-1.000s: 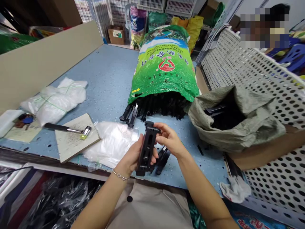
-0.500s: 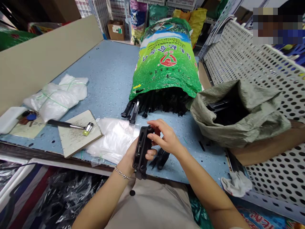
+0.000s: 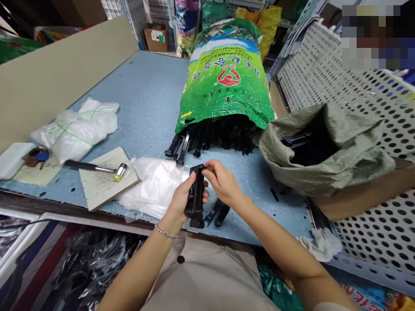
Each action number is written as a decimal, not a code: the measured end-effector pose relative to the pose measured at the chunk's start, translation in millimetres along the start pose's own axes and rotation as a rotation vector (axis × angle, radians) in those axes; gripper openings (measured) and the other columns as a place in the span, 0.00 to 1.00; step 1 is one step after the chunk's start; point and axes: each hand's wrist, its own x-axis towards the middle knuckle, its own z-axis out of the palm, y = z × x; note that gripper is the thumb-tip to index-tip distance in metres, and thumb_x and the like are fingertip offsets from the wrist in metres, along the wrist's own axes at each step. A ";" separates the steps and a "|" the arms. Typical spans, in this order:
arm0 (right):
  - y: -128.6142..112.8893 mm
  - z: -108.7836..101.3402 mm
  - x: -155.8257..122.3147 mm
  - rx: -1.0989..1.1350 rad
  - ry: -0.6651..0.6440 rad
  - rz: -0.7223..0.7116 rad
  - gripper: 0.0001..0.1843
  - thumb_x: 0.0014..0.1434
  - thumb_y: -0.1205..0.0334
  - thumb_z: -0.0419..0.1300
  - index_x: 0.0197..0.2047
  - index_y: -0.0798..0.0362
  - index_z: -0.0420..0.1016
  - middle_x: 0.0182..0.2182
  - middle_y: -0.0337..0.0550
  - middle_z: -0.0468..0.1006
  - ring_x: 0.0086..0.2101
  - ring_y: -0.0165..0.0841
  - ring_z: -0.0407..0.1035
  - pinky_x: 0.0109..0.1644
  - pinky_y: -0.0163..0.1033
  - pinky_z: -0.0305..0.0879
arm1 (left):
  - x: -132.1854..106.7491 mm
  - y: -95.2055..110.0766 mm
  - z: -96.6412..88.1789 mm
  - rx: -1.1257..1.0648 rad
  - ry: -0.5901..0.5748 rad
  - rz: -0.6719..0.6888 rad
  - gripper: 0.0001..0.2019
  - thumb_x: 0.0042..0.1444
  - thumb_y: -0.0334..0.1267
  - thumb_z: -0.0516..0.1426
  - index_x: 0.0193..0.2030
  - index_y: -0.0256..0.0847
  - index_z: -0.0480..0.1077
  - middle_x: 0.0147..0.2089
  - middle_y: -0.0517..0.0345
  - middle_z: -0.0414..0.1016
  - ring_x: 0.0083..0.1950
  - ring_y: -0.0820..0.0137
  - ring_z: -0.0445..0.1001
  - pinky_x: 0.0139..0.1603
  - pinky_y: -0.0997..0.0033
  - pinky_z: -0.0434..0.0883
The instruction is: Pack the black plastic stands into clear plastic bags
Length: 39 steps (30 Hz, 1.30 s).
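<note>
My left hand (image 3: 182, 196) is wrapped round a long black plastic part (image 3: 196, 194), holding it upright over the front edge of the table. The fingers of my right hand (image 3: 223, 181) pinch at the top end of that part; whether a smaller piece is between them is too small to tell. More black parts (image 3: 218, 212) lie on the table just under my right wrist. Beyond my hands, a green printed sack (image 3: 227, 86) lies with its mouth towards me, and many similar black parts (image 3: 223, 134) spill from it.
A hammer (image 3: 94, 166) rests on a square board (image 3: 108, 183) at the left, near clear plastic bags (image 3: 152, 185) and a tied plastic bundle (image 3: 81, 129). On the right stands an open grey-green sack (image 3: 292, 172) holding black parts, against a perforated white crate (image 3: 343, 69).
The black part has turned in my left hand and shows a different side, my left thumb now across it. My right fingers have closed in on its top end.
</note>
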 end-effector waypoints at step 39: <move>3.9 -19.3 -20.7 -0.084 -0.119 0.161 0.21 0.68 0.45 0.45 0.37 0.50 0.70 0.26 0.40 0.76 0.29 0.33 0.70 0.33 0.36 0.59 | 9.7 -0.6 12.9 0.324 0.060 0.235 0.27 0.49 0.60 0.61 0.45 0.40 0.66 0.26 0.60 0.73 0.28 0.67 0.77 0.27 0.72 0.72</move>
